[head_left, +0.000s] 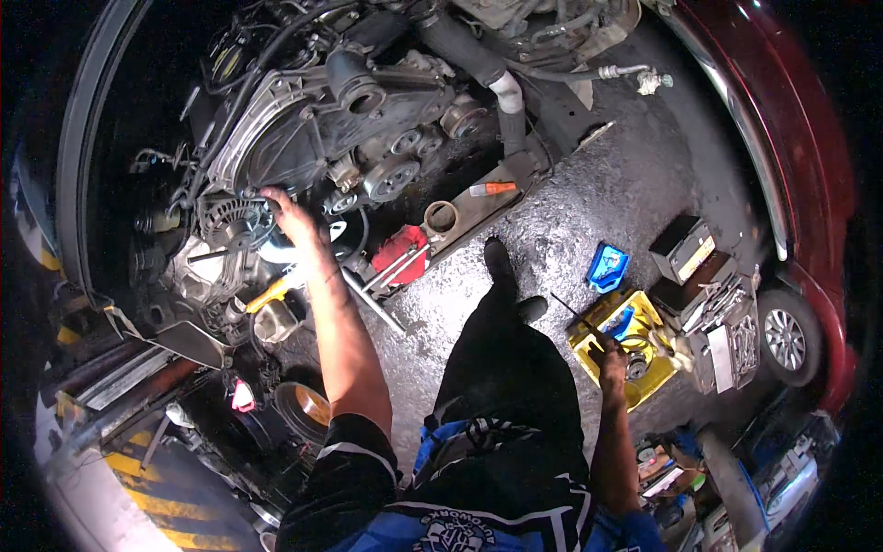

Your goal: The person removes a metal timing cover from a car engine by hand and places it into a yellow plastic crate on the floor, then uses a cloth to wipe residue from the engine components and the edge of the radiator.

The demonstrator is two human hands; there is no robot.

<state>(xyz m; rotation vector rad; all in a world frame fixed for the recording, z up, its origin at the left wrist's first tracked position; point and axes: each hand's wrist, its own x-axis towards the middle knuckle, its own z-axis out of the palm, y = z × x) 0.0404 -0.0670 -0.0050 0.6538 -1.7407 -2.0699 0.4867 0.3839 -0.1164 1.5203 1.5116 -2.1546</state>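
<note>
My left hand [299, 221] reaches up to the engine [294, 138], its fingers stretched out against the lower edge of the large dark cover, beside the alternator [235, 224]. Whatever lies under the fingertips is too small to make out. On the other side, my right hand [611, 361] is closed round the dark handle of a screwdriver [572, 311], whose long thin shaft points up and to the left. It hangs over a yellow bin [636, 397] that holds a blue piece and some round metal parts. Several pulleys [393, 178] sit on the engine's front.
By the engine lie a red cloth [391, 250], a metal bar tool [377, 304], a round ring [441, 217] and an orange-handled tool [497, 189]. A blue tray [607, 265], a black battery [682, 248] and a toolbox [722, 313] stand right, near a red car's wheel [786, 339].
</note>
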